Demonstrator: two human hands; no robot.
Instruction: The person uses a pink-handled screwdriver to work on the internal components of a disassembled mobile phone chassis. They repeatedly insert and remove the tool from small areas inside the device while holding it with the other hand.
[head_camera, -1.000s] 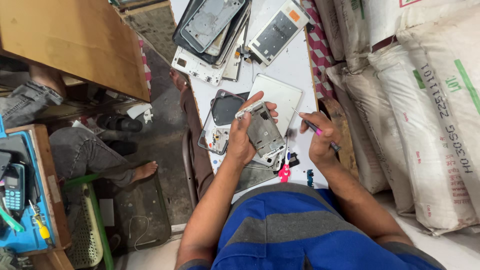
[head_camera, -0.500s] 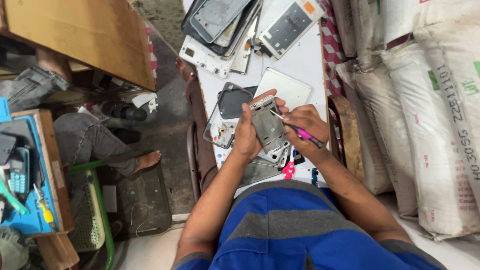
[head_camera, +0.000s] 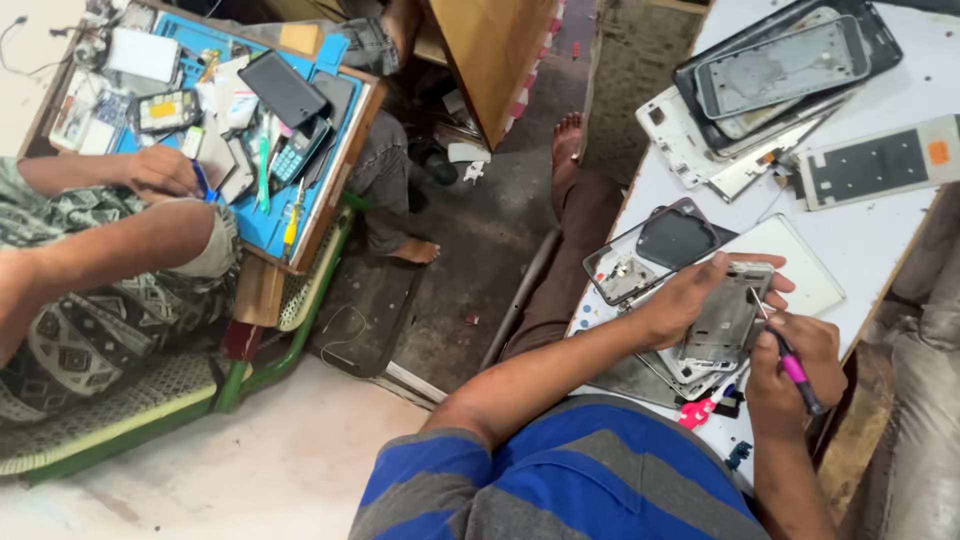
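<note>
My left hand (head_camera: 690, 300) grips the phone frame (head_camera: 725, 320) above the white table (head_camera: 880, 240). My right hand (head_camera: 800, 365), fingers closed round the pink screwdriver (head_camera: 790, 362), has brought its tip onto the frame's upper edge; work resumes.

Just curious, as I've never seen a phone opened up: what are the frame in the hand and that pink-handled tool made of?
The phone frame, held by the left hand, looks like dull grey metal, possibly part plastic. The tool in the right hand has a glossy pink handle, likely plastic, and a thin shaft that looks like metal.
</note>
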